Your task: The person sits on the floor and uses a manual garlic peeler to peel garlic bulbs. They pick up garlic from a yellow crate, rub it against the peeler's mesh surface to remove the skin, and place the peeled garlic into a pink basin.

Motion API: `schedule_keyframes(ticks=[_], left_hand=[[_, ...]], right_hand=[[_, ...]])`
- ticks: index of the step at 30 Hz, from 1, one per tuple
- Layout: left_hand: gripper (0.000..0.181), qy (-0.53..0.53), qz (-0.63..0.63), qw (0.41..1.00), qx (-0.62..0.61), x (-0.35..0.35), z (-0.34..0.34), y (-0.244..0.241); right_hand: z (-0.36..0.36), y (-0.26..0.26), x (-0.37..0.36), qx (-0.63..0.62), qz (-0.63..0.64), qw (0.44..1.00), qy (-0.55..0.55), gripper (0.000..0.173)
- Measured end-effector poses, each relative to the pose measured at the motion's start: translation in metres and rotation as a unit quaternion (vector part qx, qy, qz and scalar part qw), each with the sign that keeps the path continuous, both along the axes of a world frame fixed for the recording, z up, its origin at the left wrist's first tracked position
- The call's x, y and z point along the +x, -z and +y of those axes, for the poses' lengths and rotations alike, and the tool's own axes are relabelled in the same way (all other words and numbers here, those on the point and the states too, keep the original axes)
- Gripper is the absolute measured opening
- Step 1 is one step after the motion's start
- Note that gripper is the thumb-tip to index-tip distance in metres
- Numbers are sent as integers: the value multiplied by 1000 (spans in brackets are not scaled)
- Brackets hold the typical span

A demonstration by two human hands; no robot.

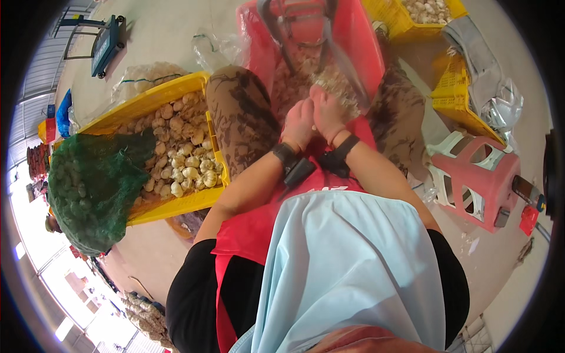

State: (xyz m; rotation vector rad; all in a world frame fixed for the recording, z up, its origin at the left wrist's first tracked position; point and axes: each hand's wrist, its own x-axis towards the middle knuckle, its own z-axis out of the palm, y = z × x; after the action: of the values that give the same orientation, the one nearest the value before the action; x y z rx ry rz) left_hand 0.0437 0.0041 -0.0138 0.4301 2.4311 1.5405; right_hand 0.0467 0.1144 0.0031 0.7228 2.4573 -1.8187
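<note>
My left hand [299, 124] and my right hand [327, 114] meet between my knees, over the near end of a red plastic tub [370, 53]. Both have curled fingers, and a small pale piece, perhaps garlic, shows between them. What else the fingers hold is hidden. Garlic skins and pieces [335, 86] lie in the tub beneath a grey metal frame [329, 44]. At my left knee stands a yellow crate [176, 205] of whole garlic bulbs [190, 172], with a green mesh bag [99, 176] of bulbs over its far left end.
A pink and white plastic stool [490, 176] with a phone-like device [525, 190] stands at right. Yellow crates [459, 95] stand at upper right, one draped with grey cloth [474, 57]. Clear plastic bags [212, 48] lie beyond my left knee. A platform scale [106, 46] is at upper left.
</note>
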Motion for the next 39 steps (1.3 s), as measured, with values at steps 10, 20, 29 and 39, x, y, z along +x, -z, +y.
schedule_keyframes(ticks=[10,20,29,39], left_hand=[[21,118,-145,981,60,-6,-11,-25],[21,75,151,986,-8,-6,-3,-28],[34,53,-17,995,77,-5,-17,-34],[31,15,-443,799,407,-7,-6,-12]], right_hand=[[32,19,2,-57,131,981,-128,26],[2,6,9,-107,72,992,2,29],[29,2,5,-10,220,967,-129,13],[29,30,21,-75,62,989,-108,27]])
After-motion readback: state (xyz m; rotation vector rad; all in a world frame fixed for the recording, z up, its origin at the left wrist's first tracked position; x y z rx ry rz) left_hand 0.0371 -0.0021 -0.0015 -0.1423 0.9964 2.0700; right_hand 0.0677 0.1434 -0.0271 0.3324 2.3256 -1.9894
